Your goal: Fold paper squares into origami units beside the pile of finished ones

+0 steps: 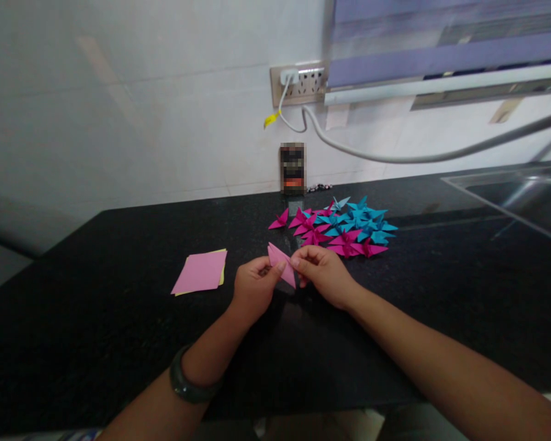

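A partly folded pink origami paper (284, 273) is held just above the dark counter, between both hands. My left hand (257, 285) pinches its left side, with the thumb lying on the front face. At the right edge my right hand (324, 272) grips it between thumb and fingers. Left of the hands lies a small stack of square paper (199, 272), pink on top with yellow showing beneath. Beyond my right hand sits a cluster of folded paper cranes, magenta ones (346, 244) and blue ones (360, 217).
On the black countertop (119, 343), a dark upright box (293, 168), its front blurred, stands near the wall. A socket strip (310, 84) carries a plug and white cable. A thick grey hose (395, 159) crosses the wall. At right is a sink edge (500, 211).
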`<action>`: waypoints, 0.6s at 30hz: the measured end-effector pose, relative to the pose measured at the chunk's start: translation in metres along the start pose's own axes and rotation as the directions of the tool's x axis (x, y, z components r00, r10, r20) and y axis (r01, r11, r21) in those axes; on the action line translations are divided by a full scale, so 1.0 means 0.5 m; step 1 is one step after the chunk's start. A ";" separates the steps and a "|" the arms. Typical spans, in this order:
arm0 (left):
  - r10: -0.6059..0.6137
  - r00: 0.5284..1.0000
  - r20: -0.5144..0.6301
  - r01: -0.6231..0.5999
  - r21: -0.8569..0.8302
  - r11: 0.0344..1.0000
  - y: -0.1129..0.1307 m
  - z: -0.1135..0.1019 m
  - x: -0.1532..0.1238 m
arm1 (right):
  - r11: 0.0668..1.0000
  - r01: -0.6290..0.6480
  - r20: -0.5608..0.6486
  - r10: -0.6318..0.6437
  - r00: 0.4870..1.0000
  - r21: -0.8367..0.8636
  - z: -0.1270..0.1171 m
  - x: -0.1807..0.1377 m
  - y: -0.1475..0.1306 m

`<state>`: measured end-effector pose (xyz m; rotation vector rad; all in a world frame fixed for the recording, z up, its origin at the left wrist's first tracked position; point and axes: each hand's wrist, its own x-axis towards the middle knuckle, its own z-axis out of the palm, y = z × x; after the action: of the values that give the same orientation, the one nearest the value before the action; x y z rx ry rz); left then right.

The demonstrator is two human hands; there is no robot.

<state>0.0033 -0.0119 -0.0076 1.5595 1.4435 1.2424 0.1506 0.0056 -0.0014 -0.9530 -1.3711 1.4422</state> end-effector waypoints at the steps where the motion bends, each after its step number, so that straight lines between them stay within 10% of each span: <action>1: -0.006 1.000 0.015 0.007 -0.027 1.000 -0.003 0.001 0.000 | 0.998 -0.034 0.010 0.033 0.999 0.058 -0.001 0.001 0.001; 8: -0.045 0.997 0.068 0.056 -0.164 0.985 -0.005 0.006 -0.002 | 0.936 -0.163 0.052 0.154 0.987 0.312 -0.006 0.007 0.012; 18: -0.006 0.997 0.079 0.010 -0.054 0.998 -0.011 0.002 0.001 | 0.976 -0.135 0.039 0.130 0.991 0.173 -0.008 0.007 0.015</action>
<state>0.0024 -0.0101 -0.0129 1.5470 1.3541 1.1928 0.1527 0.0105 -0.0091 -0.9271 -1.1958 1.6526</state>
